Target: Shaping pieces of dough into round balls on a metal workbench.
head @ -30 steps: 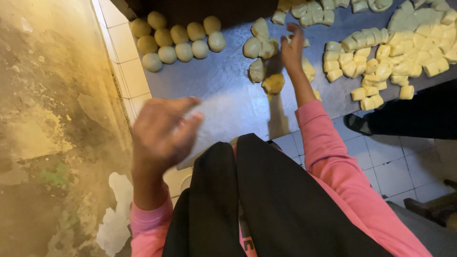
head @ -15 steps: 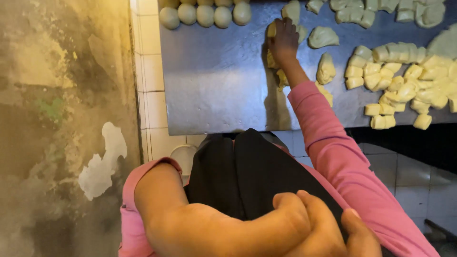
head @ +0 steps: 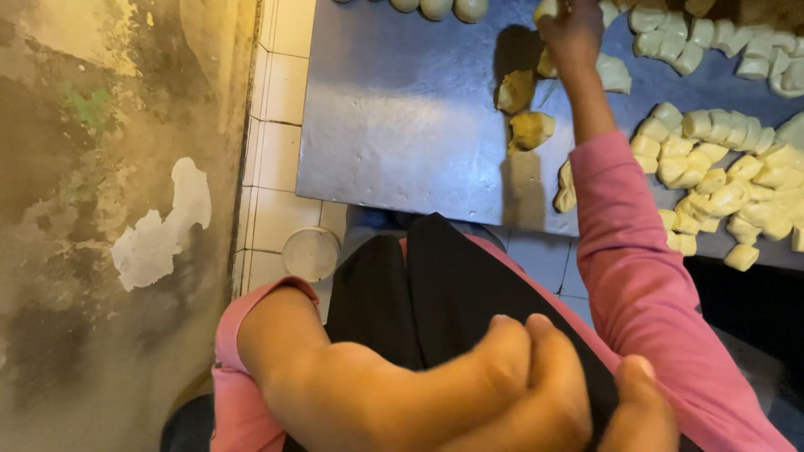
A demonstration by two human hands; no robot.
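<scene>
The right hand (head: 572,33) reached far forward over the metal table (head: 402,125), its fingers curled down among the dough pieces; whether they gripped one could not be told, since the hand covered what lay under it. Two yellowish dough lumps (head: 531,129) sat just left of that wrist, and a crowd of cut dough pieces (head: 720,167) lay to the right of the pink sleeve (head: 628,276). The left hand (head: 544,393) was drawn in close against the black apron (head: 419,293), fingers loosely folded, holding nothing visible. The likely risk was the outstretched forearm brushing the two lumps beside it, or the sleeve dragging across the pieces near the table's edge and nudging some off.
</scene>
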